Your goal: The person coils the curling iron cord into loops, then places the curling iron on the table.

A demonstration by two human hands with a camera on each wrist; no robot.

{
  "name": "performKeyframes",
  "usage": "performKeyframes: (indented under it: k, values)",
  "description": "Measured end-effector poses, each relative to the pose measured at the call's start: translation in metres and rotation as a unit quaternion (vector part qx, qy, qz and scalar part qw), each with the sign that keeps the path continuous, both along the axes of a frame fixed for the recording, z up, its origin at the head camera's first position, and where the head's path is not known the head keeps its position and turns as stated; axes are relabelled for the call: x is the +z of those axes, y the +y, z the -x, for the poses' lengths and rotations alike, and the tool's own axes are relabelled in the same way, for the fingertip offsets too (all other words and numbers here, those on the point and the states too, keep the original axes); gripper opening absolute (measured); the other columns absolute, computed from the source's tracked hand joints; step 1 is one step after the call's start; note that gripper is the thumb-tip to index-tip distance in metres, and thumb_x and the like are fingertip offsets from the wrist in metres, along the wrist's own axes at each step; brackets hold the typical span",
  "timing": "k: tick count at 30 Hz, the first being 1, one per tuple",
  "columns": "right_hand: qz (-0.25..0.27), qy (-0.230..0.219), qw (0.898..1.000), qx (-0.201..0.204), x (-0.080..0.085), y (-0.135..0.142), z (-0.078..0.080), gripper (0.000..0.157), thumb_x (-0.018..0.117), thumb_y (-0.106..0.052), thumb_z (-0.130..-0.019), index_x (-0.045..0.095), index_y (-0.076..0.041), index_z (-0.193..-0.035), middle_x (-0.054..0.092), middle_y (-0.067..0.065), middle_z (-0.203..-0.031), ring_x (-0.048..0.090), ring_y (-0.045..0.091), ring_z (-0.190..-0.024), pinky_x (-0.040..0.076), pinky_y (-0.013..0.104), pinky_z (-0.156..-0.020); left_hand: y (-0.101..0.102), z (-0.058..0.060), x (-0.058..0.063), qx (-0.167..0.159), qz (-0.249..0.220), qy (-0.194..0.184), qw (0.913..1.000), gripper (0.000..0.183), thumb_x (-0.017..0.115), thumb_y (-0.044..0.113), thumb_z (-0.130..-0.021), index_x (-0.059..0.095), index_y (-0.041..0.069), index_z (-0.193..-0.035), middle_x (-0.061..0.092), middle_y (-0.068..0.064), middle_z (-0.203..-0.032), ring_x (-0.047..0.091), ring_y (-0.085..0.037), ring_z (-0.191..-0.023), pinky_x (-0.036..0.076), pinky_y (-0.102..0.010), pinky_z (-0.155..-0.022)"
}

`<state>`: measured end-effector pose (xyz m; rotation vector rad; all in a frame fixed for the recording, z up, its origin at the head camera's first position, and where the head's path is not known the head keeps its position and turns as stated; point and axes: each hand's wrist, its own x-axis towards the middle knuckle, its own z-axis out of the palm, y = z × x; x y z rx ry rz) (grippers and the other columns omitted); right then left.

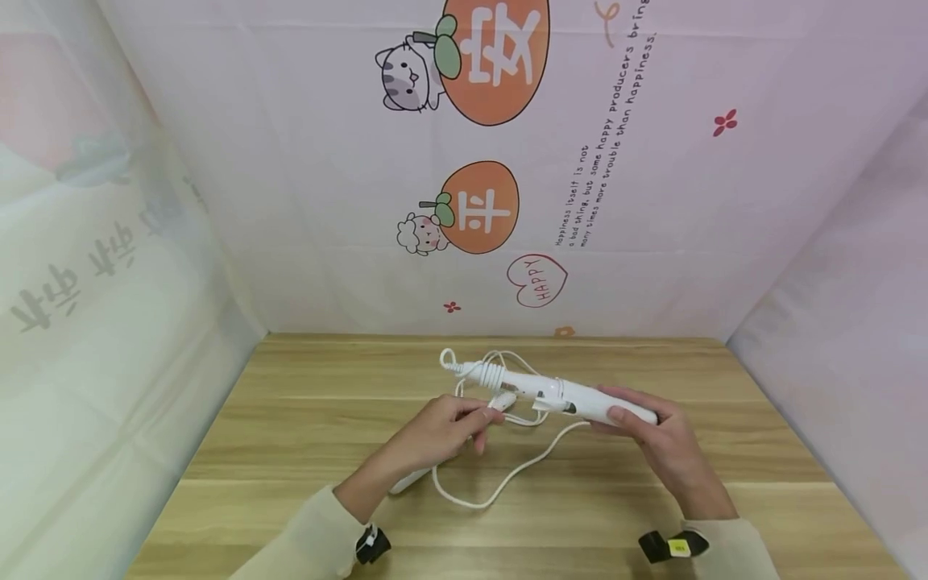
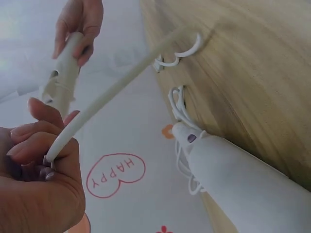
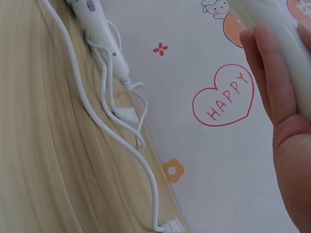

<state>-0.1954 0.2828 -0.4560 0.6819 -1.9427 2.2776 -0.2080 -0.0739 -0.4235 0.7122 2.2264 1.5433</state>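
Observation:
My right hand (image 1: 652, 423) grips a white, rod-shaped hair styling iron (image 1: 605, 403) by its smooth end, above the table. White cord is coiled round the iron's far end (image 1: 493, 374). My left hand (image 1: 449, 431) has its fingers curled and pinches a white power cord (image 2: 104, 99) between thumb and forefinger. A second, similar iron (image 2: 243, 179) lies on the table under my left forearm, with a purple switch on its handle. Its handle end (image 3: 109, 51) carries a cord. My left hand covers much of it in the head view.
A long white cord (image 1: 522, 467) curves over the wooden table (image 1: 652, 491). Two white plugs lie towards the back edge, one plug (image 3: 129, 115) near the second iron's handle end. Printed cloth walls (image 1: 326, 201) stand at the back and both sides.

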Motion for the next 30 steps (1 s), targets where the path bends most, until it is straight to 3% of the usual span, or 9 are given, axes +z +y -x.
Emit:
performKeyframes:
  k: [5,9,14,16,18,22,25,28,30]
  values:
    - [-0.016,-0.018,0.997,-0.067,0.000,-0.003,0.003,0.033,0.059,0.017,-0.103,0.069,0.014,-0.135,0.080,0.001,-0.130,0.080,0.020,-0.109,0.064,0.037,-0.089,0.004,-0.005,0.003,0.031,0.032,0.039,0.9982,0.034,0.055,0.032,-0.116,0.080,0.011,-0.122,0.066,0.001,-0.071,0.042,-0.005,-0.058,0.034,-0.020,-0.053]
    - [-0.026,-0.014,0.996,-0.089,-0.002,-0.004,0.006,0.032,0.063,0.016,-0.101,0.063,0.023,-0.133,0.081,0.000,-0.128,0.079,0.019,-0.112,0.064,0.040,-0.087,0.003,-0.008,0.005,0.051,0.058,0.082,0.9936,0.031,0.056,0.029,-0.114,0.082,0.013,-0.116,0.068,0.003,-0.069,0.041,-0.004,-0.055,0.033,-0.021,-0.051]
    - [-0.052,-0.019,0.994,-0.096,-0.003,-0.003,0.005,0.033,0.067,0.013,-0.101,0.062,0.024,-0.132,0.081,-0.003,-0.127,0.081,0.018,-0.107,0.064,0.040,-0.086,-0.006,-0.009,0.015,0.072,0.091,0.144,0.9827,0.026,0.057,0.019,-0.110,0.083,0.016,-0.105,0.070,0.008,-0.068,0.038,-0.002,-0.050,0.032,-0.020,-0.050]
    - [-0.080,-0.026,0.992,-0.091,-0.004,-0.002,0.005,0.033,0.068,0.010,-0.102,0.063,0.022,-0.133,0.081,-0.006,-0.127,0.082,0.019,-0.102,0.065,0.038,-0.085,-0.011,-0.007,0.021,0.076,0.112,0.184,0.9735,0.024,0.059,0.020,-0.110,0.081,0.016,-0.102,0.070,0.010,-0.068,0.039,-0.001,-0.051,0.034,-0.021,-0.052]
    - [-0.115,-0.032,0.989,-0.083,-0.003,-0.002,0.004,0.034,0.070,0.007,-0.102,0.065,0.019,-0.133,0.080,-0.009,-0.126,0.083,0.020,-0.100,0.065,0.036,-0.086,-0.016,-0.003,0.027,0.075,0.139,0.236,0.9588,0.022,0.061,0.022,-0.111,0.080,0.017,-0.101,0.067,0.013,-0.068,0.041,0.000,-0.052,0.036,-0.022,-0.054]
    - [-0.187,-0.018,0.980,-0.060,-0.001,-0.004,0.003,0.032,0.073,0.002,-0.102,0.071,0.012,-0.132,0.079,-0.012,-0.125,0.082,0.020,-0.099,0.066,0.033,-0.087,-0.023,0.008,0.035,0.068,0.188,0.337,0.9202,0.019,0.065,0.024,-0.110,0.079,0.017,-0.101,0.059,0.013,-0.068,0.042,0.001,-0.058,0.036,-0.021,-0.056]
    - [-0.193,0.009,0.981,-0.024,-0.001,-0.004,0.002,0.030,0.071,0.006,-0.101,0.071,0.013,-0.130,0.080,-0.006,-0.128,0.082,0.022,-0.101,0.067,0.039,-0.085,-0.026,0.017,0.038,0.053,0.203,0.374,0.9033,0.018,0.067,0.025,-0.110,0.081,0.014,-0.105,0.056,0.010,-0.070,0.041,-0.001,-0.060,0.035,-0.021,-0.055]
    - [-0.176,0.025,0.984,0.015,-0.002,-0.003,0.000,0.029,0.068,0.012,-0.100,0.069,0.017,-0.129,0.079,-0.003,-0.133,0.082,0.023,-0.102,0.067,0.043,-0.083,-0.028,0.025,0.038,0.041,0.209,0.384,0.8987,0.019,0.067,0.025,-0.110,0.081,0.013,-0.106,0.060,0.010,-0.072,0.046,-0.002,-0.062,0.039,-0.021,-0.058]
    - [-0.164,0.032,0.985,0.033,-0.002,-0.001,-0.002,0.030,0.065,0.015,-0.100,0.069,0.017,-0.129,0.078,-0.003,-0.135,0.081,0.022,-0.104,0.067,0.043,-0.081,-0.030,0.029,0.038,0.031,0.205,0.374,0.9041,0.019,0.067,0.026,-0.110,0.081,0.015,-0.104,0.066,0.011,-0.074,0.050,0.000,-0.064,0.045,-0.022,-0.062]
